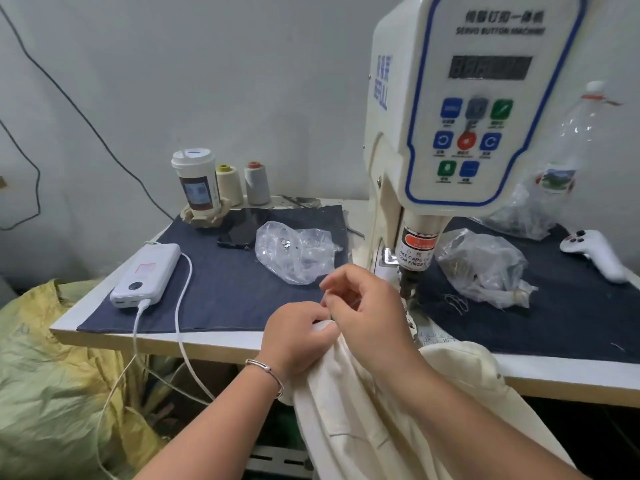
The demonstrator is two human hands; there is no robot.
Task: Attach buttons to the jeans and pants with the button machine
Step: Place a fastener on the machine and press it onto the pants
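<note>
Cream pants (374, 420) hang over the table's front edge below the button machine (460, 109). My left hand (294, 337) grips the top edge of the pants at the table edge. My right hand (367, 306) is just above it, fingers pinched together on the same cloth edge, a little left of the machine's dark punch head (410, 282). Whether a button sits between the fingers is hidden. A clear bag with small metal parts (294, 251) lies left of the machine, and another clear bag (485, 268) lies to its right.
Dark denim cloth (221, 285) covers the table. A white power bank (145, 275) with a cable lies at the left, a black phone (242, 230), a cup (195, 183) and two thread cones (242, 183) behind. A white controller (595, 254) and a plastic bottle (571, 143) are right. Yellow sacks (52, 375) sit below left.
</note>
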